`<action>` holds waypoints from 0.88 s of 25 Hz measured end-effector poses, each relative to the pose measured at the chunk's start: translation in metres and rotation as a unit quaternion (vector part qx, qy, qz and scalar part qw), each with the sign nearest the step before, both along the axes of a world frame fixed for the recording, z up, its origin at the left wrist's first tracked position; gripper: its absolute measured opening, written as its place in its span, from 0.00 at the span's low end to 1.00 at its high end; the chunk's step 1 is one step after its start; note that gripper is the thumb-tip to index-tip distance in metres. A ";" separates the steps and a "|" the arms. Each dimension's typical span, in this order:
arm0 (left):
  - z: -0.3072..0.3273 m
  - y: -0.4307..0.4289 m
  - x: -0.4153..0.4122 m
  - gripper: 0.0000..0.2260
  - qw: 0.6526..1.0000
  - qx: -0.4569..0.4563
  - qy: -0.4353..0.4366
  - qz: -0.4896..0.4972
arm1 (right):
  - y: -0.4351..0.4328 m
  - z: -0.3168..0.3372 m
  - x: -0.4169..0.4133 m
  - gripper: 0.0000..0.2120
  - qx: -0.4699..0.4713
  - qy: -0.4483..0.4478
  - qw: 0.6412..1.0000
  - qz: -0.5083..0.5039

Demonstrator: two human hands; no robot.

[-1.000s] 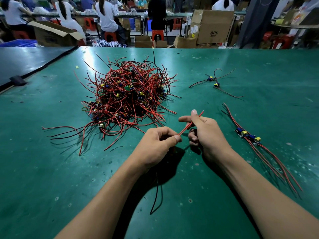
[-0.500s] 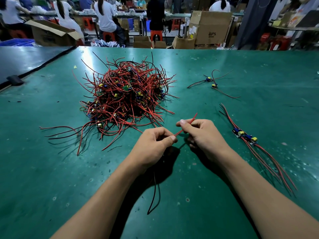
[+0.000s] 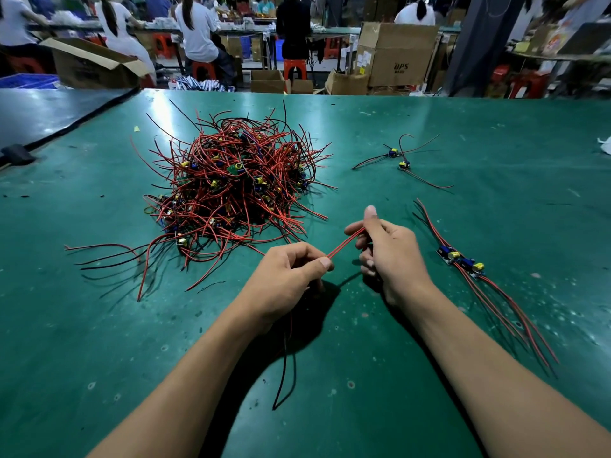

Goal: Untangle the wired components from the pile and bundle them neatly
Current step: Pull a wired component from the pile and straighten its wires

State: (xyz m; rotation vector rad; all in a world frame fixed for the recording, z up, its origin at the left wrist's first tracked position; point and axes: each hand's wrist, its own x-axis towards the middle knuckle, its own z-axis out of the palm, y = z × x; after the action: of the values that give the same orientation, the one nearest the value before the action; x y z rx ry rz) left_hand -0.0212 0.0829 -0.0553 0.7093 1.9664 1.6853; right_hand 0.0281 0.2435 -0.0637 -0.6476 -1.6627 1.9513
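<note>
We get one view only, from a wide-angle camera worn on the person's head. It faces forward and down over the green table (image 3: pixel 502 133), near enough that the forearms (image 3: pixel 198 375) run in from the bottom edge and the left hand (image 3: pixel 287 276) and right hand (image 3: pixel 391 256), both pinching the red wires (image 3: pixel 345 241), sit at centre. The tangled pile (image 3: pixel 231 186) lies just beyond; the workshop (image 3: pixel 330 34) curves along the top
</note>
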 end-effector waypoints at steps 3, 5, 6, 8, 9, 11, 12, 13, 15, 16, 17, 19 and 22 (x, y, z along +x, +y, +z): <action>0.001 0.000 0.001 0.05 1.000 0.015 -0.007 0.009 | 0.003 0.014 0.001 0.21 -0.242 0.035 0.967 0.076; 0.001 0.000 0.002 0.05 0.999 0.029 -0.019 0.016 | 0.007 0.019 0.004 0.21 -0.339 0.054 0.930 0.130; 0.001 0.000 0.002 0.05 0.999 0.033 -0.024 0.019 | 0.008 0.020 0.006 0.21 -0.352 0.057 0.923 0.144; 0.001 0.000 0.002 0.05 0.998 0.036 -0.033 0.029 | 0.007 0.020 0.007 0.19 -0.327 0.055 0.933 0.140; 0.001 0.000 0.002 0.06 0.997 0.043 -0.041 0.038 | 0.005 0.019 0.006 0.17 -0.297 0.052 0.945 0.129; 0.003 0.000 0.002 0.05 0.990 0.086 -0.091 0.065 | -0.002 0.014 0.004 0.22 -0.239 0.037 0.963 0.116; 0.004 -0.001 0.002 0.05 0.982 0.117 -0.126 0.077 | -0.006 0.011 0.005 0.23 -0.211 0.025 0.970 0.114; 0.006 -0.001 0.001 0.05 0.974 0.143 -0.152 0.089 | -0.009 0.006 0.006 0.21 -0.169 0.016 0.978 0.117; 0.010 -0.003 0.000 0.05 0.964 0.172 -0.168 0.111 | -0.016 -0.001 0.011 0.10 -0.016 -0.002 0.992 0.128; 0.013 -0.005 0.000 0.05 0.959 0.190 -0.173 0.121 | -0.017 -0.003 0.013 0.07 0.091 -0.021 0.987 0.133; 0.016 -0.006 0.000 0.05 0.950 0.215 -0.183 0.130 | -0.019 -0.004 0.015 0.06 0.185 -0.034 0.972 0.140; 0.022 -0.009 -0.001 0.05 0.932 0.262 -0.205 0.146 | -0.023 -0.005 0.017 0.09 0.264 -0.042 0.948 0.172; 0.025 -0.008 0.001 0.04 0.925 0.265 -0.217 0.166 | -0.034 -0.003 0.020 0.12 0.352 -0.010 0.916 0.194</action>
State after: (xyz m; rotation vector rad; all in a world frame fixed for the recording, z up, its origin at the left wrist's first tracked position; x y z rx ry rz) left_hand -0.0198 0.0745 -0.0298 0.1329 1.3764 2.3775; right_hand 0.0485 0.2092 -0.0668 -0.0571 -2.4467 1.3844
